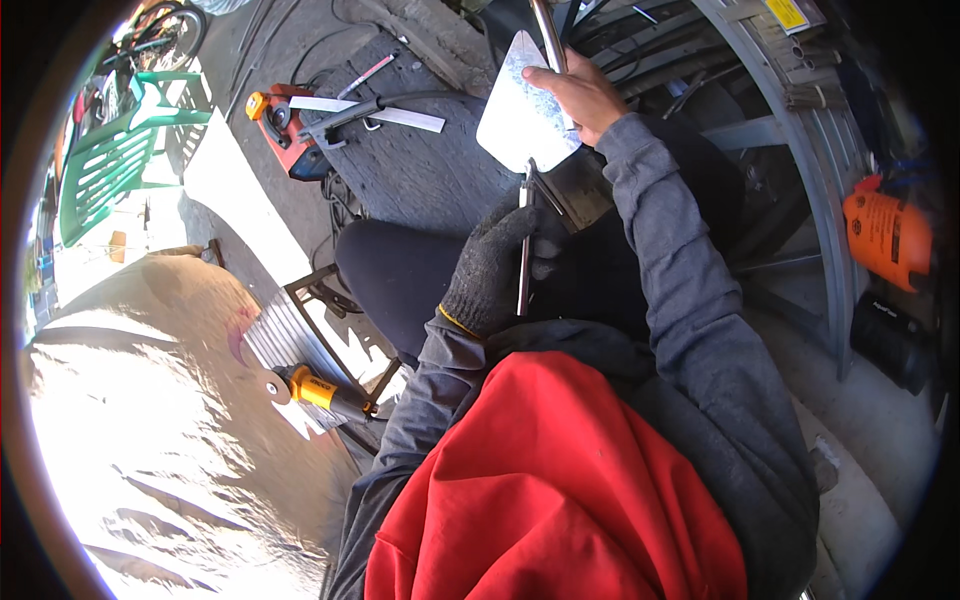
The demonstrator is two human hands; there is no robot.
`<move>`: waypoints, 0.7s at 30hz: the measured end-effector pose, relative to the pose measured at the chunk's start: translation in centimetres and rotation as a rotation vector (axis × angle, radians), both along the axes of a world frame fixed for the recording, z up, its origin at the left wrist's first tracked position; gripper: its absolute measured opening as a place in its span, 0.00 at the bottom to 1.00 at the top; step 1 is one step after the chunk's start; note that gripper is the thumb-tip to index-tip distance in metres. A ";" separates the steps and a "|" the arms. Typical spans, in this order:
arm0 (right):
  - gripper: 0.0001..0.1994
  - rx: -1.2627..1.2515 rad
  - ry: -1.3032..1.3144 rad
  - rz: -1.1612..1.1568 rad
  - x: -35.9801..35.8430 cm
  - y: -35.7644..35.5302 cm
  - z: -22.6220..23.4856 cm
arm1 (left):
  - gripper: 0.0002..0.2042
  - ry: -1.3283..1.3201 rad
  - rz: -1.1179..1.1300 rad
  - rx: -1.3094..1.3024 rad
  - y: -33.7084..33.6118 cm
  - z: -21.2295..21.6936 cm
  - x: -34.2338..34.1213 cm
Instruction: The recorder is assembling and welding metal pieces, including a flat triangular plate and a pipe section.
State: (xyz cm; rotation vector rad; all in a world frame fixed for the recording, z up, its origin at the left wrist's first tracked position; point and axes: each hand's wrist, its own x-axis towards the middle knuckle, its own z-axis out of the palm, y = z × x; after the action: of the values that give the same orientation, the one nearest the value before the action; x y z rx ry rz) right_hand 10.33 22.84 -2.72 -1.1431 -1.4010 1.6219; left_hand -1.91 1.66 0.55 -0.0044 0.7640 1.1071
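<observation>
My left hand, in a dark grey knit glove with a yellow cuff edge, is closed around a slim metal rod. The rod's upper end meets the lower corner of a shiny flat metal plate; whether they are joined I cannot tell. Bare, my right hand grips the plate's right side, thumb on its face and the other fingers hidden behind. A shiny metal tube runs up from the plate's upper edge beside that hand. Both hands are above my lap.
On a dark wooden board lie a welding electrode holder and a flat metal strip. A red machine sits at its left. A yellow angle grinder lies lower left. A grey metal frame and an orange container stand right; a green chair is far left.
</observation>
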 end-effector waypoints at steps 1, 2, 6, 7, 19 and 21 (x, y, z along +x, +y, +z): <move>0.19 0.021 -0.096 0.017 0.3 0.1 0.4 | 0.20 0.171 -0.082 0.016 0.0 0.1 -0.6; 0.18 0.043 -0.191 0.035 0.8 0.2 0.8 | 0.21 0.342 -0.163 0.030 -0.1 0.2 -1.3; 0.18 0.052 -0.187 0.151 1.5 -1.4 5.3 | 0.23 0.406 -0.302 0.102 -0.3 1.4 -4.8; 0.16 0.024 -0.178 0.184 1.7 -1.5 5.9 | 0.22 0.423 -0.362 0.122 -0.2 2.0 -6.0; 0.31 0.086 -0.018 0.004 1.7 -11.4 14.8 | 0.24 0.475 -0.617 0.416 -0.5 1.0 -12.4; 0.33 0.085 -0.022 0.026 1.6 -12.8 16.4 | 0.24 0.470 -0.643 0.457 -0.8 1.2 -12.4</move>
State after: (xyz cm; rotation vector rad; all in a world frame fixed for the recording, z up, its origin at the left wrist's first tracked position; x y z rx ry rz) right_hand 11.92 10.07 13.67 -1.1007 -1.4900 1.5563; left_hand -14.27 0.83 1.76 0.8572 0.8254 0.6388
